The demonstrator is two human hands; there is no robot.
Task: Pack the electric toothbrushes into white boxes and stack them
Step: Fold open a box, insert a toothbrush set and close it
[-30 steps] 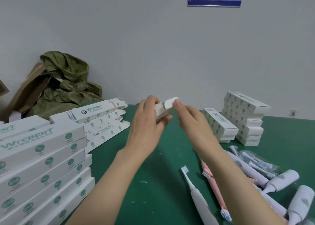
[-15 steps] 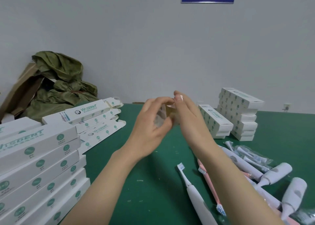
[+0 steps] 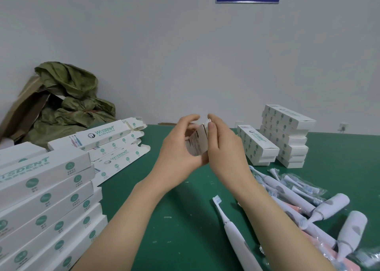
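Both hands hold one small white box (image 3: 198, 142) upright above the green table (image 3: 181, 219). My left hand (image 3: 181, 145) cups it from below and behind. My right hand (image 3: 224, 147) pinches the flap at its top end between thumb and forefinger. A white electric toothbrush (image 3: 236, 238) lies on the table in front of my right forearm. More white and pink toothbrushes (image 3: 320, 211) lie heaped at the right, some in clear wrap. Closed white boxes (image 3: 285, 135) stand stacked at the back right.
A tall stack of long white WISDENT boxes (image 3: 45, 198) fills the near left. Flat unfolded boxes (image 3: 111, 141) lie behind it. A green bag on brown cardboard (image 3: 65, 98) leans on the wall at the back left. A wall socket (image 3: 342, 126) sits low on the wall at the right.
The box has been turned more upright between my hands, and its end flap has been folded in. My right fingers moved from the flap's tip to the box's top edge.
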